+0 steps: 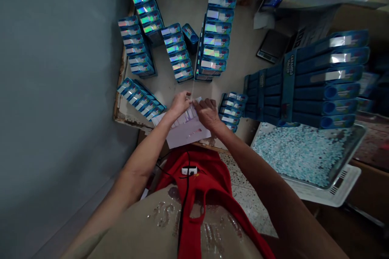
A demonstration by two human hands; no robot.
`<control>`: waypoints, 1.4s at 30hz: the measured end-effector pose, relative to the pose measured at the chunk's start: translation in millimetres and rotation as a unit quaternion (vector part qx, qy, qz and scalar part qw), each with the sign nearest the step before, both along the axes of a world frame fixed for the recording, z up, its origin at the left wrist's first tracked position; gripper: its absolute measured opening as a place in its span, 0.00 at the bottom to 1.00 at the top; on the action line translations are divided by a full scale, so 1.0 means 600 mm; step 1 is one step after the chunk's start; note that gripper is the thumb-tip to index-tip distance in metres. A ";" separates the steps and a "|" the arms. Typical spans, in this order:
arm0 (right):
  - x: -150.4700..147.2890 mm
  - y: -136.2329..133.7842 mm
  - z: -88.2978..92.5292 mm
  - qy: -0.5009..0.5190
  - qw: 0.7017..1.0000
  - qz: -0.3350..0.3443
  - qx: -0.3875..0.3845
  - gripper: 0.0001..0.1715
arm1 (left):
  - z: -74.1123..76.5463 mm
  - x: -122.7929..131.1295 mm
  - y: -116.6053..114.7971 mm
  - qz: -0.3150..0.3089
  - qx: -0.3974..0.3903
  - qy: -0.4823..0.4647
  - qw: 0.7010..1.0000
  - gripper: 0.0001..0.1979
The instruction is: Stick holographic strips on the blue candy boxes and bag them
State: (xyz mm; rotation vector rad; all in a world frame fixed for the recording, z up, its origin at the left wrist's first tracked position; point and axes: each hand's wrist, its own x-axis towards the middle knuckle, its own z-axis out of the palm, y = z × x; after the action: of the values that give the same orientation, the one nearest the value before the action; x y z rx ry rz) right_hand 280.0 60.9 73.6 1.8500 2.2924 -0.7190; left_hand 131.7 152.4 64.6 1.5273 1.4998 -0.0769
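A white sheet (pixel 182 139) with pale strips, perhaps labels, lies at the table's front edge. My left hand (pixel 180 104) is over its upper part with fingertips pinched; whatever is between them is too small to make out. Closed at the sheet's upper right edge, my right hand (pixel 207 113) grips the paper, and its fingertips nearly meet those of the left. Just beyond both hands stand rows of small blue boxes (pixel 179 55) with shiny ends and white strips. A shorter blue row (pixel 231 110) sits right of my right hand, and another (pixel 141 98) left of my left.
A large stack of long blue boxes (pixel 316 83) rises at the right. Below it is a clear tray (pixel 361 139) of small blue and white pieces. A dark scale (pixel 273 45) sits behind. The grey wall (pixel 60 68) borders the left side.
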 end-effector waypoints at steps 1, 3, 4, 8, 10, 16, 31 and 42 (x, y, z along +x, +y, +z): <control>0.001 -0.006 0.001 0.003 1.000 0.006 0.001 0.29 | 0.001 -0.001 0.000 0.008 -0.005 0.004 1.000 0.23; 0.002 -0.018 0.004 0.013 1.000 -0.008 0.006 0.26 | 0.003 -0.002 0.001 0.018 -0.006 -0.001 1.000 0.23; 0.003 -0.023 0.006 0.022 0.999 -0.028 0.011 0.23 | 0.004 -0.003 0.001 0.019 -0.003 -0.008 1.000 0.23; 0.006 -0.041 0.022 0.086 0.985 -0.144 0.037 0.12 | 0.002 -0.002 0.001 0.008 0.021 -0.018 1.000 0.22; 0.011 -0.050 0.041 0.142 0.965 -0.217 0.042 0.09 | -0.002 0.000 0.000 0.008 0.042 -0.010 0.999 0.18; 0.054 -0.080 0.145 0.320 0.831 -0.456 0.002 0.14 | 0.026 0.020 -0.014 0.053 0.151 -0.092 0.983 0.08; 0.170 -0.154 0.237 0.367 0.730 -0.575 0.036 0.23 | 0.144 0.155 -0.100 0.025 -0.161 -0.330 0.930 0.20; 0.329 -0.123 0.336 0.260 0.768 -0.554 0.191 0.17 | 0.258 0.313 -0.052 -0.040 -0.111 -0.403 0.908 0.22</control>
State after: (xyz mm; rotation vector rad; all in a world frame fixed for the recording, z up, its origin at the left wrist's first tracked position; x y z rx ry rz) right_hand 477.1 -13.2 275.1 3.6175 1.3076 -0.9791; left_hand 319.3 121.1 219.5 1.2058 0.7344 0.2980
